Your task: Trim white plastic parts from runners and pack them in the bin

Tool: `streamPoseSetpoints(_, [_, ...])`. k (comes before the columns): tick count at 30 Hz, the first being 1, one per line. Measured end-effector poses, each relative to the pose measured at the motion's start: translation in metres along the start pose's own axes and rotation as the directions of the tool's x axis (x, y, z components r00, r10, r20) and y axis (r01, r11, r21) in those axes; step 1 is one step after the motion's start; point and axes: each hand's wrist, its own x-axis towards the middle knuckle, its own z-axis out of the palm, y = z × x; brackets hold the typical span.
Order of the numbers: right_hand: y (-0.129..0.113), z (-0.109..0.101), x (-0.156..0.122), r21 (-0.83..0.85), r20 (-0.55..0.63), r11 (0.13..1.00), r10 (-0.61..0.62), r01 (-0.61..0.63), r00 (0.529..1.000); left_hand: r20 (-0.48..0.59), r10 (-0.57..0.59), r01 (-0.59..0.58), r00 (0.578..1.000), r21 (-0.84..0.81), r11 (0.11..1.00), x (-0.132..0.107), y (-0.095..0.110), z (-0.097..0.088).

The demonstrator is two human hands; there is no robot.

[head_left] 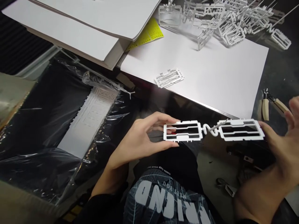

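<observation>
My left hand pinches one end of a white moulded plastic part, thumb below and fingers above. It is made of two slotted rectangular frames joined by a wavy runner with a thin stem. At the other end is my right hand, its fingers spread and raised. Its thumb is at the edge of the right frame; whether they touch I cannot tell. A single loose white frame lies on the white sheet beyond my hands.
Several similar white parts are heaped at the back right. Nippers with beige handles lie at the right. Stacked white sheets and a yellow label sheet are at the back left. A plastic-lined black box holds flat white pieces.
</observation>
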Motion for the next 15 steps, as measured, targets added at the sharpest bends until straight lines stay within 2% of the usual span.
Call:
streamPoseSetpoints(2, [0.023, -0.003, 0.027, -0.090, 0.231, 0.996, 0.009, 0.012, 0.973, -0.069, 0.083, -0.078, 0.994, 0.081, 0.994, -0.002, -0.002, 0.001])
streamPoseSetpoints(4, [0.037, -0.007, 0.048, -0.180, 0.410, 0.983, 0.095, -0.022, 0.907, -0.149, 0.165, -0.135, 0.975, 0.196, 0.971, -0.003, -0.005, 0.002])
streamPoseSetpoints(5, [0.040, -0.009, 0.056, -0.218, 0.430, 0.975, 0.143, -0.051, 0.892, -0.193, 0.206, -0.154, 0.959, 0.254, 0.955, -0.003, -0.007, 0.002])
streamPoseSetpoints(7, [0.041, -0.012, 0.066, -0.265, 0.359, 0.960, 0.189, -0.095, 0.914, -0.269, 0.290, -0.191, 0.919, 0.339, 0.921, -0.002, -0.012, 0.003])
streamPoseSetpoints(9, [0.035, -0.011, 0.073, -0.271, 0.305, 0.958, 0.174, -0.089, 0.936, -0.319, 0.355, -0.238, 0.879, 0.352, 0.905, 0.000, -0.016, 0.005])
streamPoseSetpoints(10, [0.032, -0.009, 0.075, -0.274, 0.318, 0.959, 0.159, -0.071, 0.935, -0.340, 0.356, -0.247, 0.871, 0.323, 0.913, 0.002, -0.018, 0.007])
streamPoseSetpoints(12, [0.027, -0.001, 0.076, -0.306, 0.392, 0.950, 0.193, -0.070, 0.900, -0.402, 0.253, -0.202, 0.880, 0.167, 0.965, 0.005, -0.019, 0.010])
streamPoseSetpoints(14, [0.029, 0.007, 0.074, -0.368, 0.461, 0.922, 0.290, -0.117, 0.838, -0.450, 0.044, -0.097, 0.892, -0.094, 0.991, 0.007, -0.018, 0.011])
streamPoseSetpoints(15, [0.033, 0.010, 0.072, -0.398, 0.469, 0.909, 0.320, -0.126, 0.823, -0.445, -0.058, -0.048, 0.894, -0.223, 0.974, 0.008, -0.016, 0.011])
